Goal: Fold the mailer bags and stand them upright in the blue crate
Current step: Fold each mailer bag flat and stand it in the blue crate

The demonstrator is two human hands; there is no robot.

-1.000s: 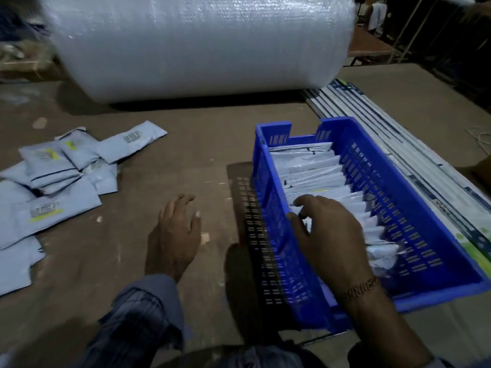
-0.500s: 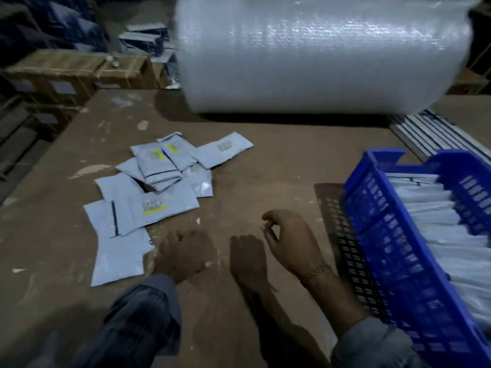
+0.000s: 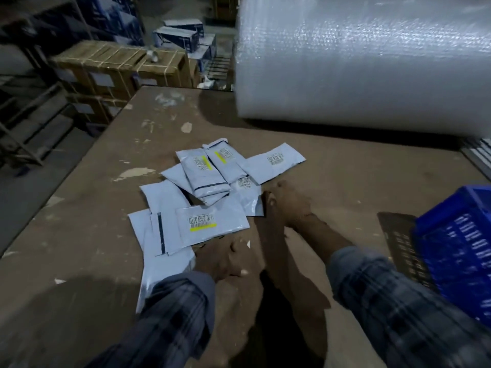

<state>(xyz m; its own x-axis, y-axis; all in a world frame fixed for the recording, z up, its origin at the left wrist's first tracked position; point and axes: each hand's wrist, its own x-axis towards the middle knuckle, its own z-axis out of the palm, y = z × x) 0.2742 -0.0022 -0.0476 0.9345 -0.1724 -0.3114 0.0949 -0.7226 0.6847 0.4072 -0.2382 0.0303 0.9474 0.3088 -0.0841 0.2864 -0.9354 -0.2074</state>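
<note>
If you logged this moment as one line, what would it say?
right hand reaching toward mailer pile | left hand resting on table | blue crate at right

Grey mailer bags (image 3: 212, 197) are lying scattered and overlapping on the brown counter (image 3: 79, 235), the right hand (image 3: 288, 205) is reaching in beside the pile's right edge, the left hand (image 3: 228, 258) is resting at its near edge, and the blue crate (image 3: 457, 251) is sitting far right under a bubble-wrap roll (image 3: 364, 62).
</note>
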